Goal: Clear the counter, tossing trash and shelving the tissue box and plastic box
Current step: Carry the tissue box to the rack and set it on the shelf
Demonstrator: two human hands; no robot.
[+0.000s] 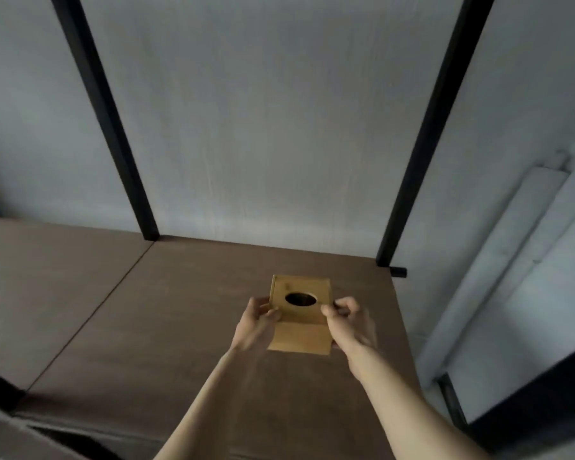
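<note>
A light wooden tissue box with an oval hole in its top stands on the brown shelf board, right of the middle. My left hand grips its left side, thumb on the top edge. My right hand pinches the right side near the top. No tissue shows in the hole. The plastic box and any trash are out of view.
Two black metal uprights rise at the back against a pale grey wall. A seam splits the shelf board left of the box. The board's right edge lies close to my right hand, with a dark frame beyond it.
</note>
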